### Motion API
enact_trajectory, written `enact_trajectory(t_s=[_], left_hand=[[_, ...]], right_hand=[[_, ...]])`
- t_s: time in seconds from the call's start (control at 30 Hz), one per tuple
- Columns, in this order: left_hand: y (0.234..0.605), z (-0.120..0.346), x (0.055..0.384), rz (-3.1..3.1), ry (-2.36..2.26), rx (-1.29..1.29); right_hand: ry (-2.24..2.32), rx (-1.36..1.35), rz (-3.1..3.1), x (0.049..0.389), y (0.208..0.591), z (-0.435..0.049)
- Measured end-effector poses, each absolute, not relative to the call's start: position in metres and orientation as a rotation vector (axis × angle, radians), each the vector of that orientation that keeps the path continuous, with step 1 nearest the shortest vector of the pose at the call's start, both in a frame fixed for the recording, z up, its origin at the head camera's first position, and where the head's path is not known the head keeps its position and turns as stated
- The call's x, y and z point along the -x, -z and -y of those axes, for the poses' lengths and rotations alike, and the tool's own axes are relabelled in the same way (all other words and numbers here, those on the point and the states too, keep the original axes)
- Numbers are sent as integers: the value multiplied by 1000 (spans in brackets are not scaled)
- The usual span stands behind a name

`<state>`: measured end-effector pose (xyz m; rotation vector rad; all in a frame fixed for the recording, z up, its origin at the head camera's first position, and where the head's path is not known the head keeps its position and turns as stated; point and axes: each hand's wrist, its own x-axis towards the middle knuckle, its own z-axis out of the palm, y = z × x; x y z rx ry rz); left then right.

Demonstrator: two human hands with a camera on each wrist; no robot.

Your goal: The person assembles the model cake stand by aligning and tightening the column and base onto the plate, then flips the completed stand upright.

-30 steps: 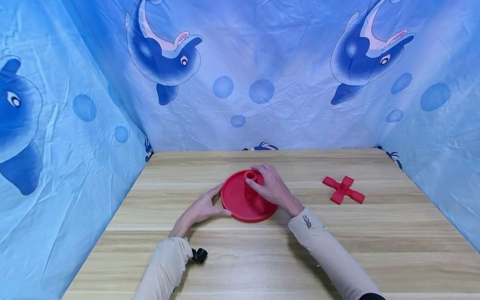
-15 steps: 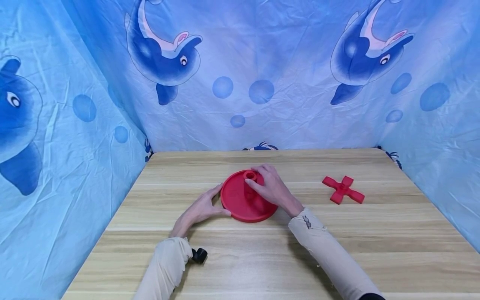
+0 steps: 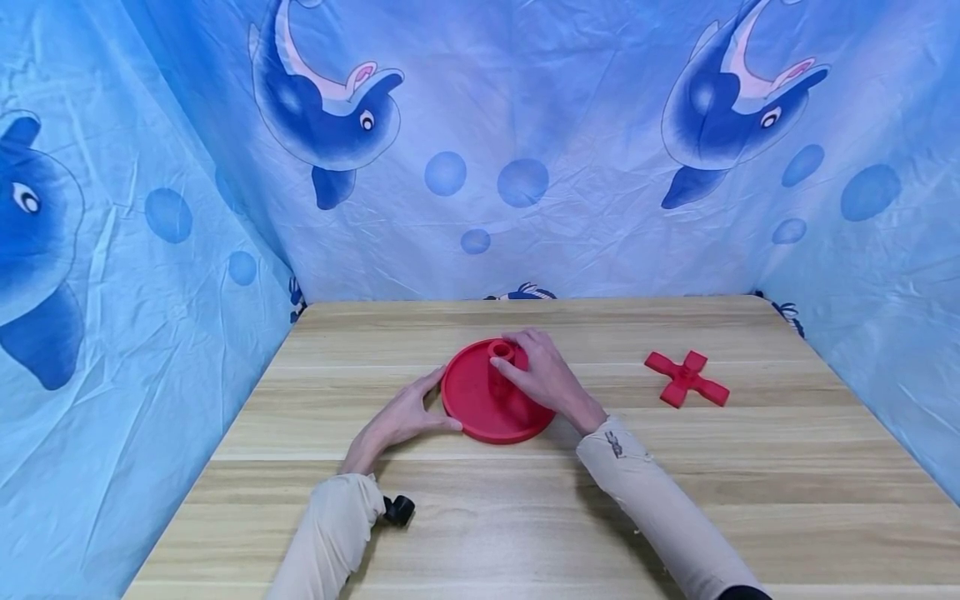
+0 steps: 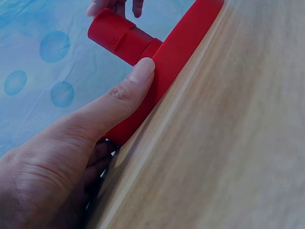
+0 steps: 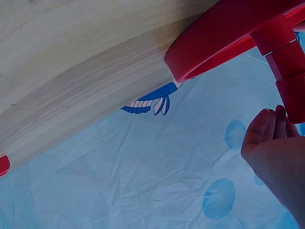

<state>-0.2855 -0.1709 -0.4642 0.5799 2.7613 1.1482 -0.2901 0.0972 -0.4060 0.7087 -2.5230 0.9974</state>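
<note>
A round red tray (image 3: pixel 468 396) with a low rim lies flat on the wooden table. From its middle a hollow red tube (image 3: pixel 501 352) rises upright; in the left wrist view the tube (image 4: pixel 116 36) shows a wider upper part over a narrower section. My left hand (image 3: pixel 405 415) holds the tray's rim at the left, thumb at the near side and fingers round the far side. With thumb and curled fingers my right hand (image 3: pixel 546 373) grips the tube's upper end. Part of the tube is behind that hand in the head view.
To the right on the wooden table (image 3: pixel 480 517) lies a red four-armed cross piece (image 3: pixel 687 379) with a small knob at its centre. A blue curtain (image 3: pixel 480 125) with dolphins hangs behind the table and along its sides.
</note>
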Motion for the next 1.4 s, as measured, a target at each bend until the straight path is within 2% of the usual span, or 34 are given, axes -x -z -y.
enact_trajectory(t_s=[1.4], left_hand=[[465,171,285,-2762,-1134,-548]], right_hand=[[-948,-739,2515,291,409,-96]])
